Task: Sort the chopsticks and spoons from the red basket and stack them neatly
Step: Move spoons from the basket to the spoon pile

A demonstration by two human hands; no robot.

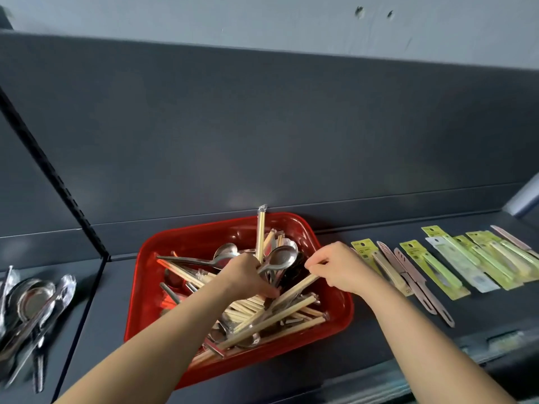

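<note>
1. Red plastic basket (335, 312), under both hands: wrapped wooden chopsticks (280, 319) and steel spoons (280, 256) mixed, mostly unsorted.
2. Left hand (248, 275): grips upright chopsticks (260, 237).
3. Right hand (341, 266): pinches one chopstick pair (294, 288).
4. Spoon pile (35, 301), well left of the left hand: begun.

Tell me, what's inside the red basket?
Wooden chopsticks and metal spoons, jumbled. The right hand pinches one chopstick pair. The left hand and the pile hide the basket floor.

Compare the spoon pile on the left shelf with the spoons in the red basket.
The spoon pile lies on the dark shelf with no chopsticks visible in it. The basket spoons are tangled among chopsticks inside the red basket. No hand touches the pile; the left hand and right hand reach into the basket. Both are shiny metal.
</note>
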